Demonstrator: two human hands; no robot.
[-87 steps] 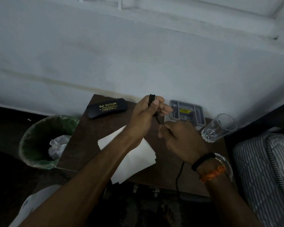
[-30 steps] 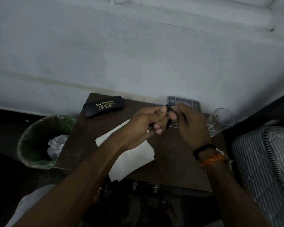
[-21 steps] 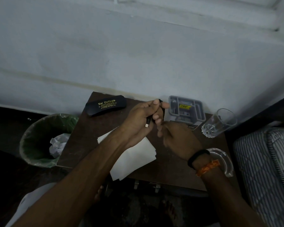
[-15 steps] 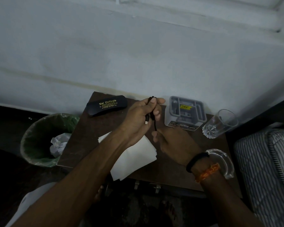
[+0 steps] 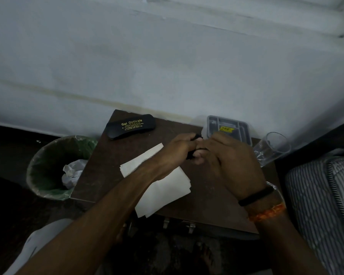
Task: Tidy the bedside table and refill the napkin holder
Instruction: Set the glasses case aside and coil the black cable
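Above the brown bedside table (image 5: 107, 171) my left hand (image 5: 177, 150) grips a coiled black cable (image 5: 197, 137), most of it hidden inside the fingers. My right hand (image 5: 228, 161) meets it from the right, its fingers curled at the same cable. A stack of white napkins (image 5: 163, 187) lies on the table under my left forearm. The grey napkin holder (image 5: 228, 127) stands at the back, partly hidden by my right hand.
A black spectacle case (image 5: 130, 126) lies at the table's back left. A clear glass (image 5: 272, 148) lies tilted at the right edge. A green-lined waste bin (image 5: 54, 165) with crumpled paper stands left of the table. A striped mattress (image 5: 322, 195) is at the right.
My right hand came back up from the table to meet my left hand at the cable. The loose hanging end is no longer visible; the cable is bunched in my hands.
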